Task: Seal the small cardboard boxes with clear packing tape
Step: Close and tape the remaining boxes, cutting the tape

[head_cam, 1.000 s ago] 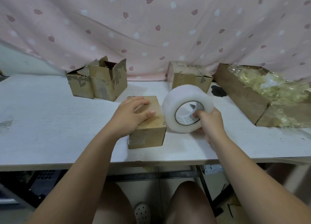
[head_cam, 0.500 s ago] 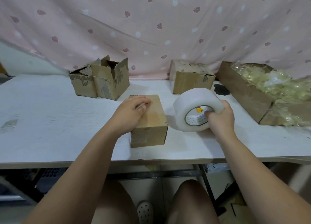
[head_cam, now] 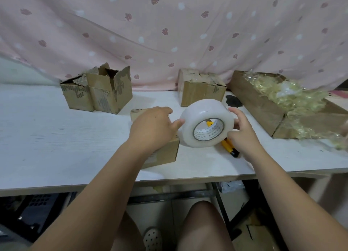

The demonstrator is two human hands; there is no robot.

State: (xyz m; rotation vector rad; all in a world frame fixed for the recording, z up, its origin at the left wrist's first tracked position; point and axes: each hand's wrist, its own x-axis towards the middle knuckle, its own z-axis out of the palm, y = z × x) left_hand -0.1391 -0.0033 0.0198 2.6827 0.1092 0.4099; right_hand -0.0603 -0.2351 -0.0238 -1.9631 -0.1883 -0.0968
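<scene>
Tape roll in right hand; core print unreadable.

Curtain across the top: pale pink, white dots plus dark red leaf motifs. Table: white, faint grain, one black blotch right of centre. Tape roll: milky white, core white with a grey repeated print. Knife behind it: yellow, black end. Front box, rear left boxes, rear centre box: plain brown cardboard, dark smudged print on the rear left ones. Long box at right: brown, filler glossy pale yellow. Shoe at bottom: white, perforated.
</scene>
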